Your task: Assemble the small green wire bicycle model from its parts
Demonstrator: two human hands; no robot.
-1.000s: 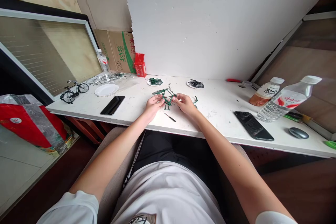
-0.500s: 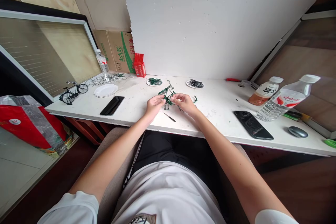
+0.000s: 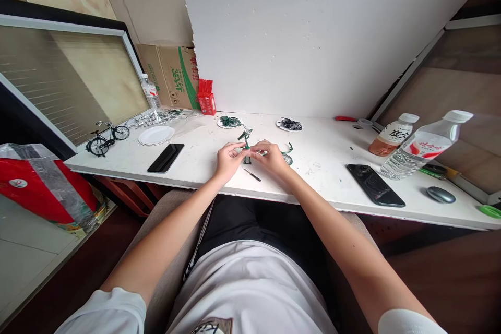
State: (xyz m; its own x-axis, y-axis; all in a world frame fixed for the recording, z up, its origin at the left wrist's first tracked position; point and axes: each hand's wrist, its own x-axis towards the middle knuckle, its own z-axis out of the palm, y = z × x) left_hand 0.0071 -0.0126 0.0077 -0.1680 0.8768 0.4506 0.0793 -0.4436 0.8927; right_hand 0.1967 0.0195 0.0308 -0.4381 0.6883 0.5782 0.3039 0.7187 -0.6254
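Both hands meet over the middle of the white table, fingers pinched around a small green model bicycle frame (image 3: 246,139). My left hand (image 3: 228,160) grips it from the left, and my right hand (image 3: 272,158) from the right, with the fingertips almost touching. Beyond the fingertips, the frame's upper end points toward the back. A small dark green part (image 3: 247,159) lies just below the fingertips. Nearer the table edge is a thin dark screwdriver (image 3: 252,175). A small wheel (image 3: 287,158) shows partly behind my right hand, with a curved green piece (image 3: 288,147) above it.
Two plates of small parts, one green (image 3: 229,122) and one black (image 3: 289,124), stand at the back. A finished black model bicycle (image 3: 107,138), white plate (image 3: 156,135) and phone (image 3: 166,158) are left. Another phone (image 3: 376,185), bottles (image 3: 426,145) and a mouse (image 3: 441,194) are right.
The green frame has turned between my hands and now looks narrower. My fingertips have come closer together, and the wheel beside my right hand has come into sight.
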